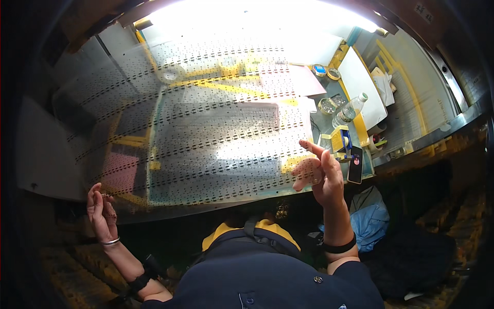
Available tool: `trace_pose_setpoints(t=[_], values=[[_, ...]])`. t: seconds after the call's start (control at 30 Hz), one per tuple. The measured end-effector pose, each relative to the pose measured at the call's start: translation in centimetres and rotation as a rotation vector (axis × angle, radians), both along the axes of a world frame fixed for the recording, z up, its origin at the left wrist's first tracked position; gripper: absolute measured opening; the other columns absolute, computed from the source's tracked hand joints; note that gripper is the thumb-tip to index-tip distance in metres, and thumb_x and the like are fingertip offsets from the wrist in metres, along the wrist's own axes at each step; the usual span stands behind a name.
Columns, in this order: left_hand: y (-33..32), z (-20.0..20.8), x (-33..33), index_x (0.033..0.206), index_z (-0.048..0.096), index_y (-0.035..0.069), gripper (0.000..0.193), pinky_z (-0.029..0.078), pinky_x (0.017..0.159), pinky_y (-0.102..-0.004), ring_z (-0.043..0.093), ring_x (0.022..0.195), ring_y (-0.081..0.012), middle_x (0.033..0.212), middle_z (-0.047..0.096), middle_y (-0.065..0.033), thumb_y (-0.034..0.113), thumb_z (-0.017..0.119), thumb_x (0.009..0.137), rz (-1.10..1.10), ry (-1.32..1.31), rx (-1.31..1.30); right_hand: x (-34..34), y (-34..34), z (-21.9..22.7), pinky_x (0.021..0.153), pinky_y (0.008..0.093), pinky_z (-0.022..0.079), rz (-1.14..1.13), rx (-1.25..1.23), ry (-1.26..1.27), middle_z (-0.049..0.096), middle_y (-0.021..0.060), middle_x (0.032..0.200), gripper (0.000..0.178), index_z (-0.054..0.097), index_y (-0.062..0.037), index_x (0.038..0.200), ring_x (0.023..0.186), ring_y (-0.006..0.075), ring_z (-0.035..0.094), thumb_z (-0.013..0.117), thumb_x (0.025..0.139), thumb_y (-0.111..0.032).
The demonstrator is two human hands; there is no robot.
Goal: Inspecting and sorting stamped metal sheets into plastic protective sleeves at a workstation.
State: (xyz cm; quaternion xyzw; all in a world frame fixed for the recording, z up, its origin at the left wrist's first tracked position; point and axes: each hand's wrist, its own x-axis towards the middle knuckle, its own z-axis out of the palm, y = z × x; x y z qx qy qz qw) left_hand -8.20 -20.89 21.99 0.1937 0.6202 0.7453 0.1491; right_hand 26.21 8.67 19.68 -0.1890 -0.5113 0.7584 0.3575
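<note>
**Both hands on a wide clear perforated sheet**

Between the two raised hands spans a large transparent sheet [206, 134], crossed by rows of small punched holes, with its long axis running left to right. The left hand [101, 211] is at the sheet's lower left corner, fingers curled together near the edge; whether they actually pinch it I cannot tell. The right hand [319, 172] is at the lower right edge, fingers spread apart and lying against the film, not clamped on it. Most of the sheet lies up and away from both hands, so neither is clearly nearer to its middle.

Just beyond the right hand's fingertips stands a small yellow and blue device [340, 144], and a dark phone [355, 165] lies just beside the hand. Farther up from that hand are a clear plastic bottle [350, 110], lying tilted, and a round lidded tin [327, 105] whose contents cannot be made out. Below the right wrist lies blue cloth [373, 221].
</note>
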Motion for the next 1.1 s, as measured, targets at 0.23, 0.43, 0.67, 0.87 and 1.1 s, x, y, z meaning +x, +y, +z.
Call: trace_pose_setpoints(t=[0.23, 0.43, 0.67, 0.87, 1.1], values=[[-0.3, -0.5, -0.4, 0.109, 0.049, 0.006, 0.024, 0.035, 0.036, -0.0114, 0.052, 0.054, 0.0, 0.073, 0.059, -0.0015, 0.016, 0.046, 0.088, 0.005, 0.015, 0.036, -0.1, -0.4, -0.1, 0.052, 0.024, 0.049, 0.013, -0.014, 0.034, 0.061, 0.0189, 0.075, 0.055, 0.034, 0.0107, 0.118, 0.053, 0.0196, 0.06, 0.032, 0.089, -0.036], [-0.6, -0.7, -0.6, 0.109, 0.049, 0.006, 0.023, 0.036, 0.036, -0.0115, 0.054, 0.059, -0.0015, 0.074, 0.059, -0.0017, 0.015, 0.045, 0.088, 0.009, 0.024, 0.057, -0.1, -0.5, -0.2, 0.051, 0.024, 0.049, 0.001, -0.052, 0.095, 0.06, 0.0199, 0.075, 0.055, 0.033, 0.0105, 0.119, 0.052, 0.0194, 0.06, 0.032, 0.089, -0.036], [-1.2, -1.4, -1.2, 0.109, 0.05, 0.006, 0.024, 0.036, 0.036, -0.0113, 0.056, 0.06, -0.002, 0.075, 0.06, -0.0018, 0.015, 0.046, 0.087, -0.018, 0.027, 0.104, -0.1, -0.3, -0.7, 0.051, 0.0243, 0.049, 0.01, -0.079, 0.137, 0.059, 0.0197, 0.074, 0.056, 0.031, 0.0112, 0.119, 0.051, 0.0197, 0.059, 0.033, 0.089, -0.036], [-1.0, -1.1, -1.1, 0.108, 0.05, 0.006, 0.023, 0.036, 0.035, -0.0115, 0.056, 0.061, -0.0024, 0.075, 0.06, -0.0014, 0.016, 0.046, 0.087, -0.031, 0.047, 0.093, 0.1, -0.3, -0.5, 0.052, 0.0247, 0.048, 0.006, -0.07, 0.133, 0.059, 0.0201, 0.074, 0.056, 0.031, 0.012, 0.118, 0.053, 0.0199, 0.059, 0.035, 0.089, -0.036], [-1.1, -0.8, -0.9, 0.107, 0.05, 0.005, 0.023, 0.039, 0.035, -0.0126, 0.057, 0.062, -0.0033, 0.075, 0.06, -0.0018, 0.015, 0.047, 0.087, -0.011, 0.055, 0.125, -0.2, -0.3, 0.3, 0.052, 0.0241, 0.049, 0.033, -0.047, 0.122, 0.059, 0.0206, 0.074, 0.054, 0.036, 0.0114, 0.116, 0.054, 0.0198, 0.059, 0.038, 0.088, -0.035]])
